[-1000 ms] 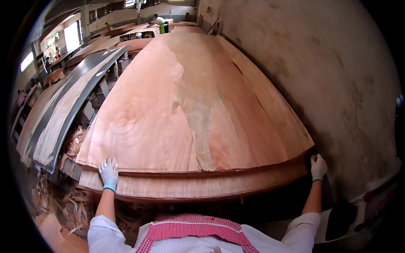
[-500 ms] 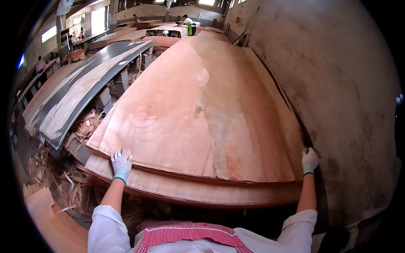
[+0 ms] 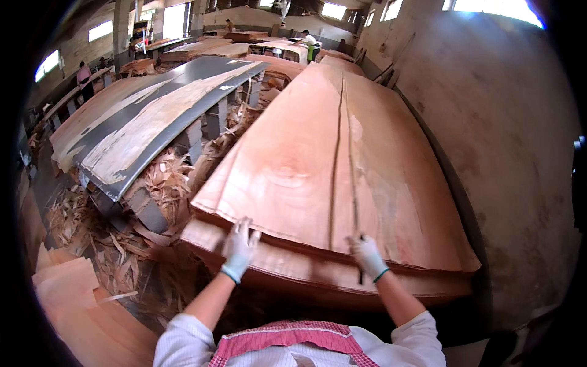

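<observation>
A stack of wide, thin reddish wood veneer sheets (image 3: 275, 183) stretches away in front of me. On its near edge, left of the middle, my left hand (image 3: 239, 248) rests in a white glove with fingers extended. My right hand (image 3: 369, 255), gloved too and slightly blurred, has its fingers curled at the near edge, closed on the veneer where a dark lengthwise line ends. Two dark lines run down the top surface between my hands, with a narrow strip of veneer (image 3: 345, 177) between them. Lower layers of the stack (image 3: 293, 263) jut out toward me.
On the left, a dark board (image 3: 177, 92) with pale veneer on it rests on grey blocks (image 3: 147, 208). Torn veneer scraps (image 3: 110, 244) litter the floor. A bare wall (image 3: 501, 153) rises close on the right. Another person (image 3: 309, 44) bends over a far stack.
My right hand has moved left from the stack's right edge to near its middle. Dark lengthwise lines now show in the top surface. The view has turned left.
</observation>
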`<state>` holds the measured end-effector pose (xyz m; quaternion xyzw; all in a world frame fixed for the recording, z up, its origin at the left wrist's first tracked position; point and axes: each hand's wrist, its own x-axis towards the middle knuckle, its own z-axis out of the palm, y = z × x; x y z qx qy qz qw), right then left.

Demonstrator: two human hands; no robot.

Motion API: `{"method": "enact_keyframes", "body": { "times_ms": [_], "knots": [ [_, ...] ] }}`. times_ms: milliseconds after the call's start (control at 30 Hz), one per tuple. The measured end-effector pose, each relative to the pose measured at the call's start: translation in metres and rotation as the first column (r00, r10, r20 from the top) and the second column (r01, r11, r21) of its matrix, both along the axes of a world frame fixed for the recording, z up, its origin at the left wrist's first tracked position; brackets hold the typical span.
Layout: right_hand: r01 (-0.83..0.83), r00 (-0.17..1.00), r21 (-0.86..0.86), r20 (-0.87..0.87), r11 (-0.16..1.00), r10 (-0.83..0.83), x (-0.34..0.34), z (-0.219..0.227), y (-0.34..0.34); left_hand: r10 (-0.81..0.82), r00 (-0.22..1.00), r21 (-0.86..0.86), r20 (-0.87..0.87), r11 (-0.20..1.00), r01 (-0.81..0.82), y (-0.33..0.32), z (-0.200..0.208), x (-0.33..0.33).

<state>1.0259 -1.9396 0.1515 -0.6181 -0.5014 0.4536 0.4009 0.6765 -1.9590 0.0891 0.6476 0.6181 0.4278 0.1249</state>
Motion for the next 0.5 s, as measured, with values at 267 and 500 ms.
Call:
{"method": "enact_keyframes", "body": {
  "times_ms": [267,500],
  "knots": [
    [-0.542,0.827,-0.040,0.150,0.839,0.542,-0.284,0.033,-0.036,0.152,0.444,-0.449,0.883,0.549,0.705,-0.101,0.058,-0.130],
    [-0.348,0.936,-0.097,-0.096,0.932,0.340,-0.407,0.010,0.026,0.094,0.533,-0.455,0.841,0.656,0.602,-0.145,0.097,-0.212]
  ]
}}
